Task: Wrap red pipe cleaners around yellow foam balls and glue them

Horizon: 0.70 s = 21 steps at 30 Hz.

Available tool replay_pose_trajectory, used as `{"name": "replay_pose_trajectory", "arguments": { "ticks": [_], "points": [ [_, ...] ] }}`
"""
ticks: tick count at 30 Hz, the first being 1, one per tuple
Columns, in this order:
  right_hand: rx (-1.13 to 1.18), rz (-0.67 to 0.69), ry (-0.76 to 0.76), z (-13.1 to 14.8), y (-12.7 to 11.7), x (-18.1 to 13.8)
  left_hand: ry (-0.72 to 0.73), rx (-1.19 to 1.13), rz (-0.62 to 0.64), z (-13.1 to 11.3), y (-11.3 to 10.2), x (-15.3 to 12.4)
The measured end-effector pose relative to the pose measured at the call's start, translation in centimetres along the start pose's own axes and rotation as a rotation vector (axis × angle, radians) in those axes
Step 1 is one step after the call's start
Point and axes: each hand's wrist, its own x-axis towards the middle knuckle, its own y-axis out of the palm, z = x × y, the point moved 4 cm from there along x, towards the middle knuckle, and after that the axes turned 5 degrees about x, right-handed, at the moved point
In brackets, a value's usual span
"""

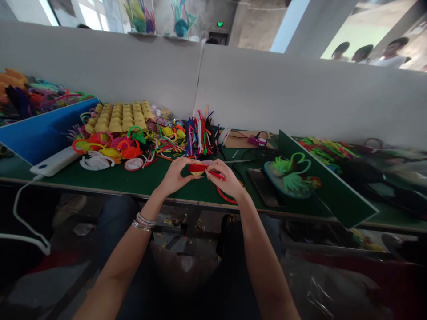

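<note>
My left hand (176,177) pinches a small red and yellow piece (197,169) between thumb and fingers, just above the front part of the table. Close beside it, my right hand (225,178) is closed on a thin red strip (217,174) that reaches toward the same piece. The fingers cover much of both, so how they join is hidden. Below my right hand a red curved length (226,195) hangs near the table edge; whether it belongs to the strip I cannot tell.
Fuzzy pipe cleaners (202,133) stand bundled behind my hands. To the left are a yellow egg tray (120,118), colourful fuzzy pieces (116,146) and a white power strip (56,161). A phone (263,189), a tray with green fuzzy shapes (287,189) and a dark green board (328,186) lie right.
</note>
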Motion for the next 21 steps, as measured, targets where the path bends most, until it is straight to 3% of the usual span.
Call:
{"name": "replay_pose_trajectory", "arguments": {
  "ticks": [11, 13, 17, 21],
  "points": [
    [0.115, -0.027, 0.086, -0.6, -0.6, -0.3, 0.018, 0.094, -0.01, -0.2, -0.8, 0.3],
    [0.089, -0.093, 0.098, -0.6, -0.6, -0.4, 0.01, 0.125, -0.022, -0.1, -1.0, 0.3],
    [-0.049, -0.353, 0.039, -0.2, -1.4, -0.6, -0.028, 0.174, 0.007, 0.3, -0.8, 0.2],
    [-0.112, -0.309, -0.001, -0.2, -1.6, -0.3, -0.046, 0.179, 0.04, 0.4, -0.5, 0.1]
  ]
}}
